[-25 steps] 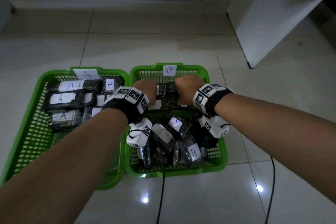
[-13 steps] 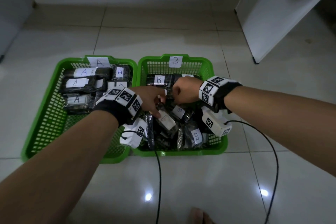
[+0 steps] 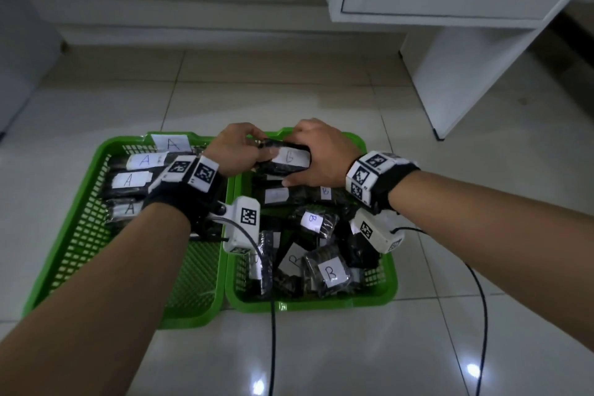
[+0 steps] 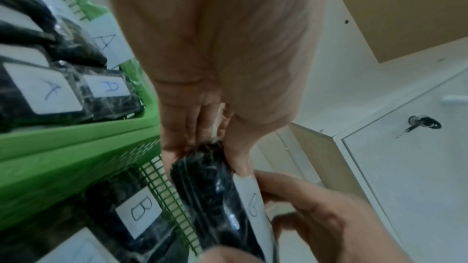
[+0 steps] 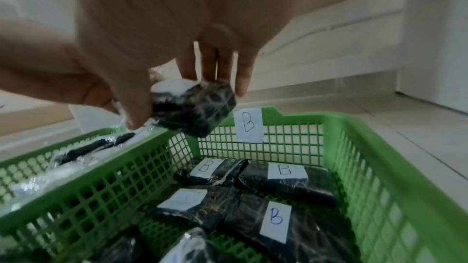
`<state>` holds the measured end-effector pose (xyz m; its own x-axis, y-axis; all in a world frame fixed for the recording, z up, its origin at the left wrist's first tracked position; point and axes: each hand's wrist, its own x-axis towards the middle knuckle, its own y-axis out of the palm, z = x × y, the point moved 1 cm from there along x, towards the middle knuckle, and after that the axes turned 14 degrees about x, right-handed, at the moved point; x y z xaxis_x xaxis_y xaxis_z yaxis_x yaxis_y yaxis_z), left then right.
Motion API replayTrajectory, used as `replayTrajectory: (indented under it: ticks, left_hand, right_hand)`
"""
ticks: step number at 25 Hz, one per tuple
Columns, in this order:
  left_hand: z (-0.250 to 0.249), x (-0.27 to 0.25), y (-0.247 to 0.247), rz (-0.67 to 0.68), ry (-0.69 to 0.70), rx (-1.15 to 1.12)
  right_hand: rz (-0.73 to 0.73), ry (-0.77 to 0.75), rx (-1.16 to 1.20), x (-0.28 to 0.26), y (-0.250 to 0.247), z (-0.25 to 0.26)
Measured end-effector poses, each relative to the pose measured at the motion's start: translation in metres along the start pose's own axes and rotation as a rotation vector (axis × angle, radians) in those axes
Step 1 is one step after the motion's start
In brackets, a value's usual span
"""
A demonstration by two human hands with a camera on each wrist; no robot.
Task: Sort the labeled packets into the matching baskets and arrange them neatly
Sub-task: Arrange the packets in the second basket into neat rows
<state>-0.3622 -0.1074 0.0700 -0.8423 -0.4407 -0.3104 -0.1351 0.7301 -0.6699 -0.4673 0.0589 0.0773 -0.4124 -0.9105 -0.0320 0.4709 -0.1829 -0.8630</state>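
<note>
Both hands hold one dark packet labelled B (image 3: 284, 159) above the far end of the green basket B (image 3: 390, 270). My left hand (image 3: 239, 151) grips its left end (image 4: 202, 169). At the right end (image 5: 193, 105) my right hand (image 3: 321, 154) curls round it. Basket B holds several B packets (image 5: 283, 181), two rows lying flat at the back, the near ones jumbled (image 3: 329, 273). Basket A (image 3: 80, 212) on the left holds several A packets (image 3: 128, 180) laid flat at its far end.
The two baskets stand side by side on a glossy tiled floor (image 3: 353, 357). A white cabinet (image 3: 450, 10) rises at the back right. Black cables (image 3: 272, 350) trail from the wrist cameras over the floor in front.
Both hands have lifted a B packet out of the pile in basket B and carried it up toward the basket's far end. The head camera has tilted up.
</note>
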Motion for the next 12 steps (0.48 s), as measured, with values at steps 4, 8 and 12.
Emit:
replayTrajectory:
  ticks: [4, 8, 12]
  left_hand:
    - [0.003, -0.001, 0.001, -0.161, 0.109, 0.340]
    - [0.021, -0.006, 0.003, -0.074, 0.111, 0.689]
    - [0.032, -0.012, 0.008, -0.042, 0.135, 0.745]
  right_hand:
    - [-0.015, 0.063, -0.182, 0.020, 0.010, 0.001]
    - [0.047, 0.124, -0.234, 0.045, 0.029, -0.006]
    - [0.107, 0.086, -0.236, 0.058, 0.051, -0.009]
